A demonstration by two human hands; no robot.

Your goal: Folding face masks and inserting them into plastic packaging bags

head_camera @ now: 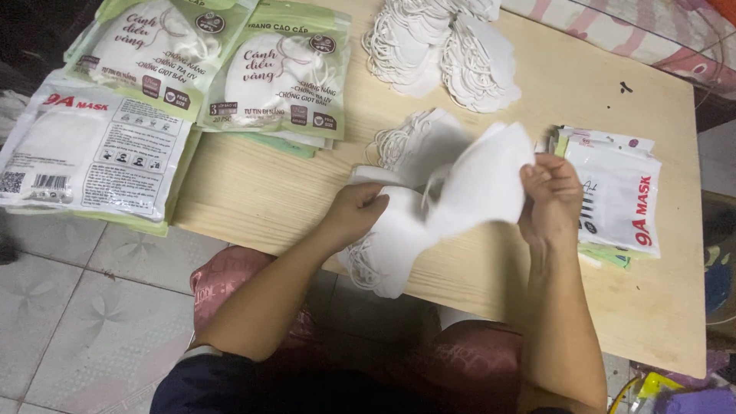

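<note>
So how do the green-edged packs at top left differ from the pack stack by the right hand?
The green packs look full and puffy; the right stack lies flat. The green packs sit far from both hands; the right stack lies beside the right hand. The green packs show green borders; the right stack's top is mostly white. Both are printed plastic pouches on the table.

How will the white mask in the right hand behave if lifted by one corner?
Probably floppy: the white mask bends where the right hand pinches it. Likely very light, being thin sheet. Its ear loops may snag the masks under the left hand.
</note>
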